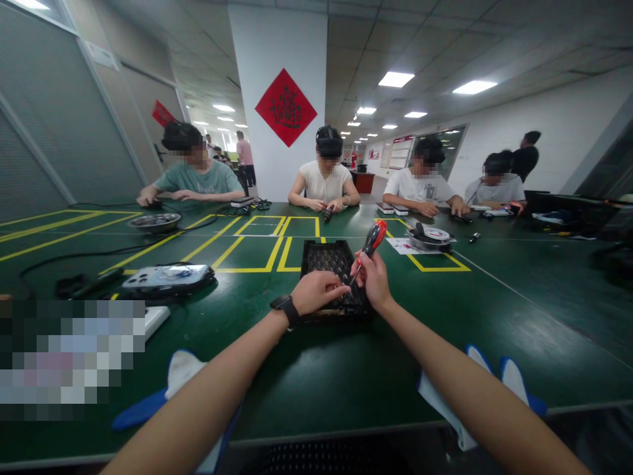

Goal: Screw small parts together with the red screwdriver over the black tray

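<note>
My right hand (373, 280) is closed around the lower part of a red and black screwdriver (374, 239). The handle points up and its thin shaft slants down into a black open box (312, 249). Over the near part of that box, my left hand (318, 292) has its fingers bent and close together near the screwdriver's tip. Whatever is between those fingers is too small to make out. Small dark parts (331, 258) seem to fill the box; their kind is unclear. A black watch (285, 309) is on my left wrist.
Blue and white gloves (184, 368) lie under both forearms on the green table (277, 369). A pale device (168, 278) with cables is on the left. A round tray (430, 237) stands at right, a metal bowl (155, 221) at far left. Several people sit opposite.
</note>
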A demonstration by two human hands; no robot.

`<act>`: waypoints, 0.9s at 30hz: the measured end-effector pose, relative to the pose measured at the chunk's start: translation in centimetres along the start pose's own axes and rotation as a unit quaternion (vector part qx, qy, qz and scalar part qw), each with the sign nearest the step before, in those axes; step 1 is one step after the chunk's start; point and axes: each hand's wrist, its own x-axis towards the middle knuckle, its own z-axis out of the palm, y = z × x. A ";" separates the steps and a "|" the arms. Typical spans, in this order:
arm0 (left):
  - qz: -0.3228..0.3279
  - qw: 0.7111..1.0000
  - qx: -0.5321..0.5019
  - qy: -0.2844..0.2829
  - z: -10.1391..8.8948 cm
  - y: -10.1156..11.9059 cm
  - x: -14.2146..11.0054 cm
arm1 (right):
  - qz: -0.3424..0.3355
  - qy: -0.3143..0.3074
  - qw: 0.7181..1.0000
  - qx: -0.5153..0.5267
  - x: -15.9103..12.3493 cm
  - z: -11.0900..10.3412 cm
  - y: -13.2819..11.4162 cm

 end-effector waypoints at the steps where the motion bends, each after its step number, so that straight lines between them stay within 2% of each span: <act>1: -0.004 1.000 -0.001 0.012 0.1 0.2 0.1 | 0.000 -0.002 1.000 -0.002 0.0 0.0 0.0; 9: -0.032 0.996 -0.064 0.044 2.0 1.1 0.4 | 0.034 -0.031 0.998 0.043 -0.1 0.6 -0.3; 16: -0.044 0.986 -0.162 0.013 2.0 0.2 0.3 | 0.087 -0.071 0.985 0.134 0.2 0.4 0.2; 19: -0.060 0.985 -0.163 0.017 2.2 0.1 0.3 | 0.095 -0.073 0.985 0.124 0.3 0.2 0.6; 24: -0.097 0.983 -0.144 0.058 2.3 0.1 0.4 | 0.082 -0.081 0.992 0.056 0.1 0.2 0.6; 27: -0.101 0.983 -0.138 0.058 2.2 0.1 0.4 | 0.079 -0.082 0.993 0.042 0.0 0.3 0.4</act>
